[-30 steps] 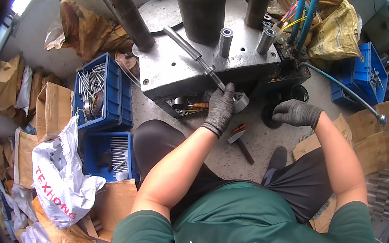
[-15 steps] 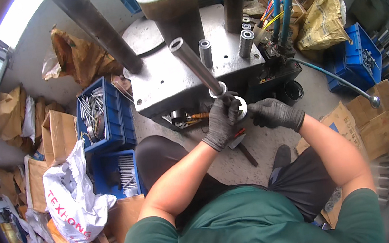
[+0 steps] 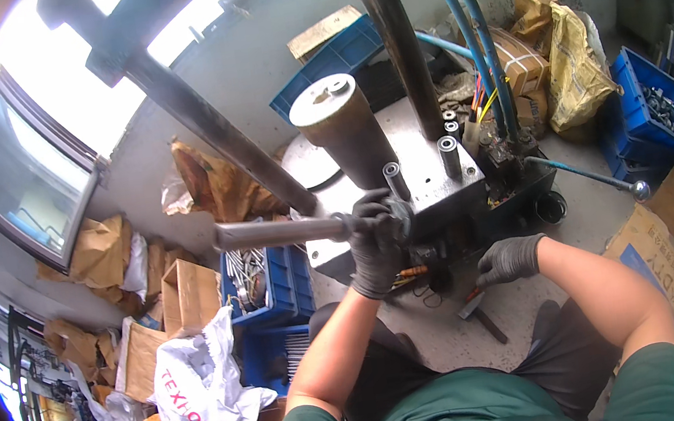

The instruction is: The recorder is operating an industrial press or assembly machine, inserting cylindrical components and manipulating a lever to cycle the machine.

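Head view, your left hand (image 3: 375, 244) clenched around grey metal rod (image 3: 280, 232), your right hand (image 3: 510, 260) curled loosely over hammer (image 3: 478, 315) on floor, steel press block (image 3: 428, 190) just ahead.

Blue crates (image 3: 265, 275), a white sack (image 3: 199, 390), and cardboard boxes (image 3: 182, 295) sit around.
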`<action>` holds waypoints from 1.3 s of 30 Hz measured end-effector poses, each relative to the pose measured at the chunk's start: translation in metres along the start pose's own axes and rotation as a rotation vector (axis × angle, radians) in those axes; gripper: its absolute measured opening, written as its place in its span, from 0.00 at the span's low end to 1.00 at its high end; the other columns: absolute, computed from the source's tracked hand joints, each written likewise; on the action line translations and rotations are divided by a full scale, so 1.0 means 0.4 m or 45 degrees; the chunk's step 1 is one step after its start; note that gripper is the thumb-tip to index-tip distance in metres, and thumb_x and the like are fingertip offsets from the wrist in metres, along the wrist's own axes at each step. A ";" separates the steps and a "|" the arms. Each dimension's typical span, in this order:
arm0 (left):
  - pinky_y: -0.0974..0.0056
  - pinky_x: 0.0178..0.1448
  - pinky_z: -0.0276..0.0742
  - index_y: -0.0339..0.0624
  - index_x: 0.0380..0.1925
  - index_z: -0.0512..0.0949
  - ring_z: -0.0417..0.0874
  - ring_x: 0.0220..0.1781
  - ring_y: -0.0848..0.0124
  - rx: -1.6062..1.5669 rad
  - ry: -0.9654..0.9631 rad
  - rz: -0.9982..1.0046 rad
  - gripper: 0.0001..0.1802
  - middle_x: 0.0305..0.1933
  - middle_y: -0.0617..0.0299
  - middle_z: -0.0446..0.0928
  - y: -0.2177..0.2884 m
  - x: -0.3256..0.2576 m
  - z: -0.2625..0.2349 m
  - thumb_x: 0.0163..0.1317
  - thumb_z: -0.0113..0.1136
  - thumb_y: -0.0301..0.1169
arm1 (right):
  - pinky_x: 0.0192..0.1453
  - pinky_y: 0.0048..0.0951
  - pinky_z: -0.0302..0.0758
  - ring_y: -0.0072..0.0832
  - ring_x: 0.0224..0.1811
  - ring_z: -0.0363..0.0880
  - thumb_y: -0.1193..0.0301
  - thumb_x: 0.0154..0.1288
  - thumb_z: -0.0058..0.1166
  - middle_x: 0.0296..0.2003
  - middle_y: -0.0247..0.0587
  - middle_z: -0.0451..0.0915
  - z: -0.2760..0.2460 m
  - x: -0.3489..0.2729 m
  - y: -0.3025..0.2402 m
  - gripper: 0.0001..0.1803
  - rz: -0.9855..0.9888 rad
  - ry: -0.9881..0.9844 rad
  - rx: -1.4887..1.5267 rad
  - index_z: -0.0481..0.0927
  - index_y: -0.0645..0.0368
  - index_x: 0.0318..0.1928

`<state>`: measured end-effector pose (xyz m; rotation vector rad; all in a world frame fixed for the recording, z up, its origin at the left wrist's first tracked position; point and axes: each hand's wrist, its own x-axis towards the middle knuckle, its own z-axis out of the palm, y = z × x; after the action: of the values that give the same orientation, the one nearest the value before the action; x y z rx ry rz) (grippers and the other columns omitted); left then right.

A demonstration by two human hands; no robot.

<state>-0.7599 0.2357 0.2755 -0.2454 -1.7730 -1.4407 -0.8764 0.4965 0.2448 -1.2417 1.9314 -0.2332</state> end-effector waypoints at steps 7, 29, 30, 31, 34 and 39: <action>0.67 0.34 0.72 0.37 0.37 0.80 0.78 0.29 0.76 0.452 0.233 0.099 0.14 0.30 0.65 0.80 0.046 0.421 -0.132 0.81 0.56 0.35 | 0.65 0.46 0.80 0.48 0.60 0.86 0.46 0.74 0.59 0.55 0.53 0.88 -0.027 0.006 -0.010 0.29 -0.078 -0.003 -0.049 0.87 0.55 0.62; 0.59 0.45 0.83 0.36 0.37 0.87 0.88 0.35 0.67 0.896 0.319 -0.365 0.13 0.33 0.57 0.89 -0.140 0.770 -0.109 0.75 0.69 0.36 | 0.69 0.44 0.78 0.50 0.63 0.85 0.46 0.73 0.60 0.58 0.53 0.88 -0.054 0.012 0.046 0.29 -0.171 0.125 0.228 0.88 0.53 0.61; 0.59 0.45 0.83 0.36 0.36 0.87 0.88 0.35 0.68 0.847 0.324 -0.375 0.12 0.33 0.57 0.89 -0.139 0.769 -0.110 0.74 0.69 0.35 | 0.69 0.44 0.78 0.49 0.63 0.85 0.46 0.73 0.60 0.57 0.53 0.88 -0.055 0.007 0.045 0.29 -0.163 0.135 0.198 0.88 0.52 0.61; 0.59 0.44 0.83 0.36 0.36 0.87 0.88 0.35 0.68 0.803 0.330 -0.376 0.12 0.33 0.57 0.89 -0.138 0.769 -0.113 0.74 0.69 0.35 | 0.69 0.44 0.78 0.49 0.63 0.85 0.46 0.73 0.60 0.57 0.53 0.88 -0.055 0.001 0.043 0.29 -0.129 0.138 0.140 0.88 0.52 0.61; 0.62 0.42 0.81 0.37 0.35 0.88 0.86 0.33 0.71 0.607 0.292 -0.355 0.08 0.33 0.60 0.88 -0.137 0.762 -0.120 0.71 0.70 0.31 | 0.69 0.45 0.78 0.50 0.62 0.85 0.46 0.73 0.60 0.57 0.53 0.89 -0.052 -0.016 0.053 0.29 -0.137 0.123 0.171 0.88 0.53 0.62; 0.64 0.40 0.80 0.38 0.41 0.88 0.83 0.30 0.74 0.589 0.284 -0.312 0.08 0.32 0.63 0.87 -0.129 0.760 -0.122 0.69 0.73 0.31 | 0.62 0.45 0.83 0.50 0.60 0.86 0.68 0.64 0.67 0.59 0.48 0.85 -0.015 0.010 0.106 0.26 -0.302 0.141 -0.034 0.85 0.50 0.64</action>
<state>-0.9647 0.0748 0.4477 0.3707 -1.9340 -1.1227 -0.9100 0.5127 0.2237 -1.5049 1.8832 -0.4069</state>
